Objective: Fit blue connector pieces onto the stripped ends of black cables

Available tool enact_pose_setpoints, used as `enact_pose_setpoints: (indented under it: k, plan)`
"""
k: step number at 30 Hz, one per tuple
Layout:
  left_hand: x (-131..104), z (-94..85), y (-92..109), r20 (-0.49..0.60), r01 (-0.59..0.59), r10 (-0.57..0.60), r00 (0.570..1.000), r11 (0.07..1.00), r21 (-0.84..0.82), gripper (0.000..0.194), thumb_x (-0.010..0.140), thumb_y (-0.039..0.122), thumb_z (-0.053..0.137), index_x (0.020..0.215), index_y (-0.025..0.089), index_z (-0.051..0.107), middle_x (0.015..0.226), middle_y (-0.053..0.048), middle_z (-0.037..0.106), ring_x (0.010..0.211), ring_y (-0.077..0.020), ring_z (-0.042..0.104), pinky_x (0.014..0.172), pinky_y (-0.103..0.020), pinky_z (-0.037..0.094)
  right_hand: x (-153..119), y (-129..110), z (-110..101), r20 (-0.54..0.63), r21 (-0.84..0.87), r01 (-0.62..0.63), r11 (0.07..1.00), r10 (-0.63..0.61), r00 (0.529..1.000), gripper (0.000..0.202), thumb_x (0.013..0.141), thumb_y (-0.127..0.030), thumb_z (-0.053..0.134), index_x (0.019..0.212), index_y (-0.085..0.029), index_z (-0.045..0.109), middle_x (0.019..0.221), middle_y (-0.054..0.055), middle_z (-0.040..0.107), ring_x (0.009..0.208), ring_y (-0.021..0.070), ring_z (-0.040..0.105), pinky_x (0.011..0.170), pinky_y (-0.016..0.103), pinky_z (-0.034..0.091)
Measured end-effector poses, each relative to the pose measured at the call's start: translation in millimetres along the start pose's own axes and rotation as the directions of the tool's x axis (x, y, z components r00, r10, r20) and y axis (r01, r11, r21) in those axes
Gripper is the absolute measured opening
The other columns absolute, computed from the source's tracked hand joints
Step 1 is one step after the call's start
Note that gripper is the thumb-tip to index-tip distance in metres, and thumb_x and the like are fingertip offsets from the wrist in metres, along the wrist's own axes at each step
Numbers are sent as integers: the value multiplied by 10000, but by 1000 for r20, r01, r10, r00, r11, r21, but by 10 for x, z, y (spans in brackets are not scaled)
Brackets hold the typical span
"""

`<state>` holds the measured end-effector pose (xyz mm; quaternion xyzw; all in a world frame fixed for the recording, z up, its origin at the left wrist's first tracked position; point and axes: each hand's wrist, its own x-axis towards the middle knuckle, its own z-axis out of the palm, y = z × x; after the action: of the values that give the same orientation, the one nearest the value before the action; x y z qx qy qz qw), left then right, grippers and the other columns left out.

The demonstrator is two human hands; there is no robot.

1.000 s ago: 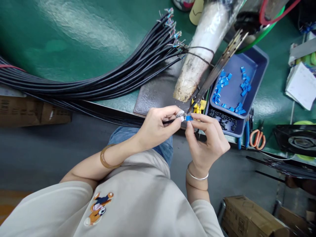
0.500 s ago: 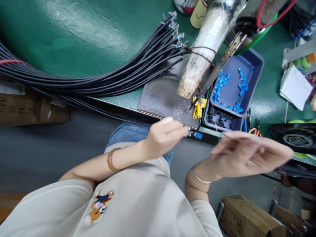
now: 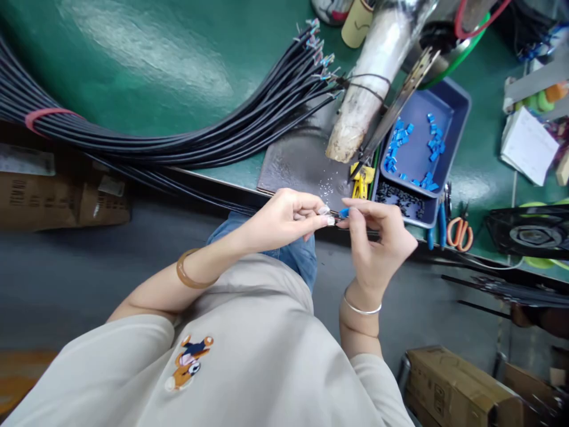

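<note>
My left hand [image 3: 291, 219] pinches a dark cable end between thumb and fingertips, just off the table's front edge. A small blue connector [image 3: 344, 213] sits at that end, and my right hand [image 3: 376, 237] closes its thumb and fingers on it from the right. The two hands' fingertips nearly meet. Behind them, a dark mat [image 3: 297, 160] carries tiny white specks, with yellow clips [image 3: 363, 181] at its right. A divided tray [image 3: 454, 139] holds loose blue connectors [image 3: 436, 145] and small black parts [image 3: 400, 198].
Black cables [image 3: 178, 149] with stripped ends run across the table's left side, tied by a red band [image 3: 33, 120]. A wrapped white tube [image 3: 364, 95] leans over the mat. Orange-handled scissors [image 3: 460, 233], blue-handled pliers [image 3: 442, 224] and a black fan [image 3: 533, 236] lie right.
My right hand has come left from beyond the tray's front and closed at the blue connector. My left hand has risen slightly, and the view has shifted a little.
</note>
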<state>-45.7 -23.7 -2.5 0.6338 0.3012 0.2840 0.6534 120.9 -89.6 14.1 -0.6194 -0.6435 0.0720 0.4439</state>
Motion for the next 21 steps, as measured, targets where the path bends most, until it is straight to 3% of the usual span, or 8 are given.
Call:
enact_pose_setpoints:
  k: [3, 5, 7, 8, 10, 13, 17, 21]
  plan:
    - [-15, 89, -27, -150, -207, 255, 955, 937, 281, 113, 845, 232, 651, 865, 121, 653, 670, 5, 637, 547, -64, 507, 532, -181, 392, 39, 57, 57, -24, 74, -61, 995, 63, 998, 34, 879, -200, 640, 868, -218, 614, 765, -68, 641, 590, 51, 660, 573, 177, 538]
    - [-2, 135, -55, -203, -339, 477, 855, 812, 476, 76, 854, 179, 633, 883, 121, 673, 777, -28, 696, 643, -85, 579, 629, -195, 443, 37, 98, 86, -31, 185, -128, 974, 136, 990, 44, 885, -220, 635, 856, -218, 601, 740, -75, 606, 564, 47, 649, 541, 166, 530]
    - [23, 161, -67, -216, -380, 570, 793, 739, 556, 100, 884, 151, 588, 866, 115, 681, 803, -44, 714, 684, -95, 604, 678, -203, 457, 14, 131, 110, -55, 239, -137, 961, 155, 986, 45, 881, -224, 640, 860, -219, 600, 739, -73, 603, 571, 54, 651, 541, 173, 537]
    - [37, 165, -63, -214, -374, 556, 803, 750, 545, 123, 894, 147, 572, 836, 113, 676, 759, -34, 701, 648, -86, 586, 655, -198, 448, -1, 143, 119, -79, 232, -120, 965, 141, 987, 47, 874, -218, 648, 859, -219, 603, 740, -70, 608, 589, 60, 657, 556, 181, 544]
    - [60, 158, -39, -192, -319, 437, 879, 837, 444, 188, 909, 160, 554, 752, 117, 648, 628, 7, 629, 541, -60, 497, 567, -186, 401, -27, 156, 124, -113, 198, -102, 975, 126, 986, 46, 869, -211, 653, 863, -216, 608, 746, -64, 629, 591, 62, 656, 567, 190, 541]
    - [75, 126, 5, -151, -202, 246, 957, 945, 258, 244, 903, 185, 554, 674, 123, 610, 526, 37, 537, 469, -45, 400, 482, -183, 335, -36, 155, 95, -95, 207, -159, 965, 181, 979, 24, 905, -237, 607, 915, -217, 618, 702, -68, 649, 476, 42, 587, 462, 173, 463]
    - [79, 102, 26, -140, -123, 144, 980, 981, 148, 220, 872, 194, 582, 668, 118, 614, 519, 28, 543, 472, -52, 431, 468, -186, 338, -33, 139, 18, -114, 93, -72, 993, 83, 990, 168, 922, -216, 581, 1046, -252, 688, 641, -69, 630, 490, 46, 570, 469, 191, 419]
    - [94, 110, 13, -157, -124, 152, 976, 977, 175, 206, 863, 199, 594, 675, 118, 624, 523, 27, 540, 469, -56, 438, 467, -199, 325, -60, 145, -29, -10, -14, 57, 998, -58, 998, 293, 899, -173, 604, 1143, -312, 689, 683, -58, 658, 517, 60, 581, 469, 212, 395]
